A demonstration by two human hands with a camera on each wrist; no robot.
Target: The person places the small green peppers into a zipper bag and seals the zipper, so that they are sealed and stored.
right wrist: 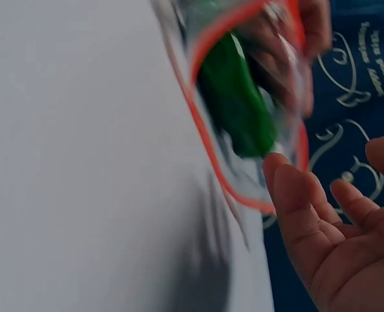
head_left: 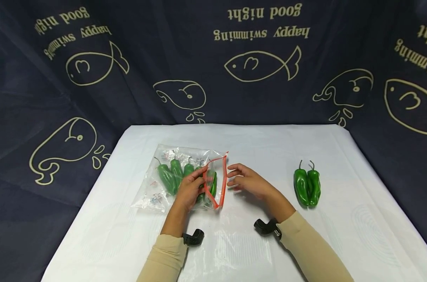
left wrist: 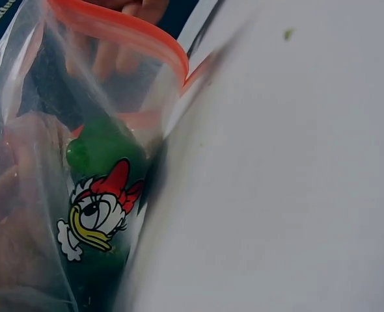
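A clear zip bag (head_left: pixel 148 192) with a red zip edge (head_left: pixel 224 176) lies on the left half of the table, its mouth spread towards the right. Several green peppers (head_left: pixel 167 179) are inside it. My left hand (head_left: pixel 189 190) grips the bag by the left side of its mouth. Just right of that mouth is my right hand (head_left: pixel 248 182), holding nothing, its fingers spread and slightly bent. In the right wrist view one pepper (right wrist: pixel 237 97) shows at the opening, close to the right fingertips. A duck print (left wrist: pixel 101 211) covers part of a pepper in the left wrist view.
Two more green peppers (head_left: pixel 300 187) lie side by side on the right part of the white-covered table (head_left: pixel 340 243), stems pointing away. Dark blue cloth (head_left: pixel 185 35) with fish and whale drawings hangs behind the table. Each wrist wears a black device (head_left: pixel 195 237).
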